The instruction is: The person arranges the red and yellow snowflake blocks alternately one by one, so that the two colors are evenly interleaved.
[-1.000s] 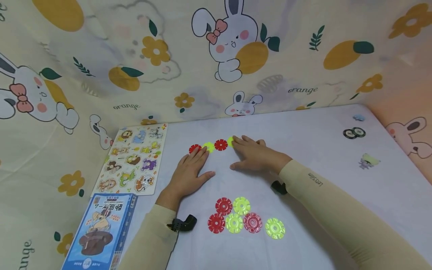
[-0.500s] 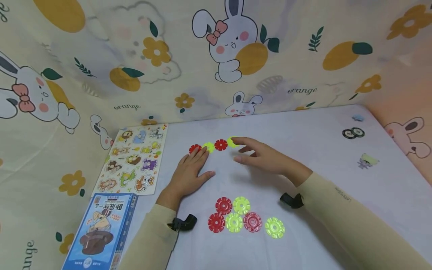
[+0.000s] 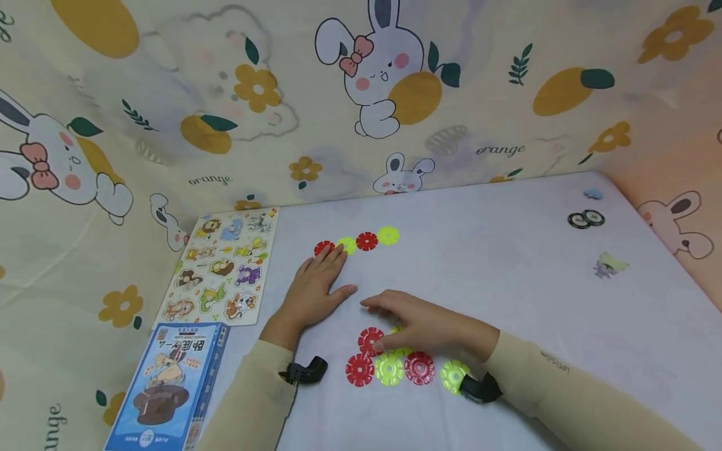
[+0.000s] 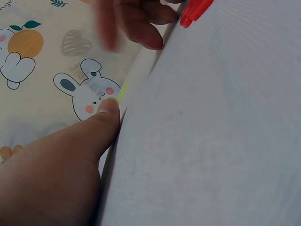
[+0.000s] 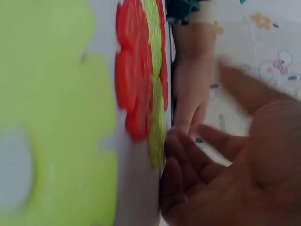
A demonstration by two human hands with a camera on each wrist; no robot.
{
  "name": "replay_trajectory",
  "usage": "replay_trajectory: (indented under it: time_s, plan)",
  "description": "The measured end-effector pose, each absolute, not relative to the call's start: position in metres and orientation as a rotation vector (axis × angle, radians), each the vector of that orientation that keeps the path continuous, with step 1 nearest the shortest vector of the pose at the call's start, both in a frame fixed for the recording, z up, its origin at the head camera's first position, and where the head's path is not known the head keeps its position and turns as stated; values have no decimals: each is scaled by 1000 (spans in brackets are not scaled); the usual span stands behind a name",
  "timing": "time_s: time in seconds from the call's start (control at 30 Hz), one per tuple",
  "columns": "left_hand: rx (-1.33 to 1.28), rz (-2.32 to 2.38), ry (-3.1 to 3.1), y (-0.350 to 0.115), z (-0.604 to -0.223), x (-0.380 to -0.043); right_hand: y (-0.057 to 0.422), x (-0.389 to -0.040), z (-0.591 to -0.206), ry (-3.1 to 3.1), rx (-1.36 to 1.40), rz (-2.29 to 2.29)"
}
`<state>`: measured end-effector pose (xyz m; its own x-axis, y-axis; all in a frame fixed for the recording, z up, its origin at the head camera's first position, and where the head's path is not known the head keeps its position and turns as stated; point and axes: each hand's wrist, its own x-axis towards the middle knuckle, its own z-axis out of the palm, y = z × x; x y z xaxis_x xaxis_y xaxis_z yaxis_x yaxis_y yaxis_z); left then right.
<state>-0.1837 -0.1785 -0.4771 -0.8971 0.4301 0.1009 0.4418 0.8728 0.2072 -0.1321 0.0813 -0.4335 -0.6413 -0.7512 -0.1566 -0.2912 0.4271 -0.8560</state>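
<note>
**Right hand is at the near discs; left hand is at the far row**

Landmark: upper red disc (image 3: 370, 341). On its near side, lower red disc (image 3: 360, 369), lower lime disc (image 3: 390, 368) and pinkish disc (image 3: 419, 368) line up left to right; lone lime disc (image 3: 451, 379) sits past them, right of landmark. Upper lime disc (image 3: 403, 352) is just right of landmark, mostly under right hand (image 3: 425, 319).

Key relation: landmark lies at the right thumb, near side of the index tip. Right hand is clearly the nearer one. Round disc, no long axis. Right hand holds nothing, fingers loosely bent; can't tell if thumb touches.

Left hand (image 3: 316, 294): beyond and left of landmark, fingers straight, grasping nothing, fingertips over far left red disc (image 3: 319, 246) and far left lime disc (image 3: 348, 243). Far right red disc (image 3: 366, 241) and far right lime disc (image 3: 388, 235) lie well beyond landmark.
</note>
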Motion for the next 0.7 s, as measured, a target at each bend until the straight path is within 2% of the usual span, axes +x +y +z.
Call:
replay_trajectory:
  time_s: [0.13,0.27,0.5,0.7]
  plan:
    - [-699,-343,-2982,-179,-478,-184,74,-129,-438,2342,-990,-909]
    - [-705,-367,-2973,-180,-478,-184,68,-128,-437,2373,-1051,-891]
    - [-704,-376,-2973,-180,-481,-185,70,-135,-424,2223,-875,-1131]
    - [-696,-363,-2970,-180,-482,-185,99,-173,-423,2364,-629,-1295]
